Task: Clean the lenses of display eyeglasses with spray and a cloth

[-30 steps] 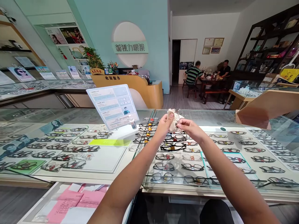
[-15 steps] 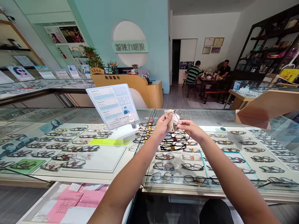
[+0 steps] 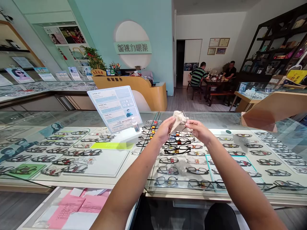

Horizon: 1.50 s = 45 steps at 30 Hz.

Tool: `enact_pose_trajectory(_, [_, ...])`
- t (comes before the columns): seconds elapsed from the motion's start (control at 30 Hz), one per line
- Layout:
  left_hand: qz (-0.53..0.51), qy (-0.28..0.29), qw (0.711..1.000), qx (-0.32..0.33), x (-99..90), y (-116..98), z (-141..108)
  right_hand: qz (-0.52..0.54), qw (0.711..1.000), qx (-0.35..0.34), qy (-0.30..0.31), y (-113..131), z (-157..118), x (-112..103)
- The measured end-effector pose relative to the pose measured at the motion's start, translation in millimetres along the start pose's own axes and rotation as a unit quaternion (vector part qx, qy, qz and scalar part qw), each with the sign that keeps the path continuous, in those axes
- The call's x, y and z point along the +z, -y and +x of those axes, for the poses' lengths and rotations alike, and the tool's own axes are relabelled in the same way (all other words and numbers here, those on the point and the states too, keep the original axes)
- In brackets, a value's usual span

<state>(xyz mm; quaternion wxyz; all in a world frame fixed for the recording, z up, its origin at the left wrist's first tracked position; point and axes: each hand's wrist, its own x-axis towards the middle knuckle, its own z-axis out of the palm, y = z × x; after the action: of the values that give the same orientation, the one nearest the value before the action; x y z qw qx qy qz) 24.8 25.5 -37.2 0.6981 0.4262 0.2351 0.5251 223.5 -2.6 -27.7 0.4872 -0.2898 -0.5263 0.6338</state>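
Above the glass display counter, my left hand (image 3: 166,129) is closed on a pale beige cloth (image 3: 177,119), which is bunched around part of a pair of glasses. My right hand (image 3: 197,128) pinches the thin-framed glasses (image 3: 184,121) at their right side, close to the cloth. Much of the frame is hidden by the cloth and fingers. Just below the hands, black-framed glasses (image 3: 177,149) lie on the counter, with another dark pair behind them.
A small bottle (image 3: 135,125) stands beside a tilted printed sign (image 3: 115,108). Rows of glasses fill the glass case (image 3: 153,188). An open drawer (image 3: 48,204) with pink papers is at the lower left. Two people sit at a far table (image 3: 217,81).
The cloth has changed shape and is bunched higher over the glasses. My right hand has shifted slightly right, and more of the glasses' thin frame shows beside the cloth.
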Motion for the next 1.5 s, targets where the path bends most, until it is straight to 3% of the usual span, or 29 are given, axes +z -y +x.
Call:
enact_pose_trajectory(0.17, [-0.017, 0.022, 1.000, -0.011, -0.1, 2.4, 1.3, 0.023, 1.000, -0.008, -0.004, 0.5, 0.2, -1.0])
enact_pose_trajectory(0.37, [0.083, 0.043, 0.996, 0.014, 1.9, 10.7, -3.8, 0.017, 1.000, 0.003, 0.011, -4.5, 3.1, 0.6])
enact_pose_trajectory(0.5, [0.123, 0.003, 0.990, 0.067, 7.1, 13.5, -5.4, -0.007, 0.999, 0.006, 0.037, -8.9, 3.8, 0.9])
enact_pose_trajectory(0.67, [0.086, -0.039, 0.993, 0.064, 11.7, 11.0, -5.6, -0.054, 0.997, 0.007, 0.064, -15.9, 5.4, 0.0])
enact_pose_trajectory(1.0, [0.123, 0.027, 0.990, 0.065, 6.2, 9.5, -7.7, 0.000, 0.998, 0.015, 0.058, -12.9, 4.1, 1.8])
enact_pose_trajectory(1.3, [0.098, 0.002, 0.988, 0.119, 15.1, 10.7, -8.8, 0.035, 0.999, 0.021, 0.016, -18.9, 7.3, -0.9])
enact_pose_trajectory(1.5, [0.169, -0.062, 0.965, 0.189, 25.8, 5.5, -19.0, 0.023, 0.997, 0.021, 0.073, -26.1, 6.2, 9.8])
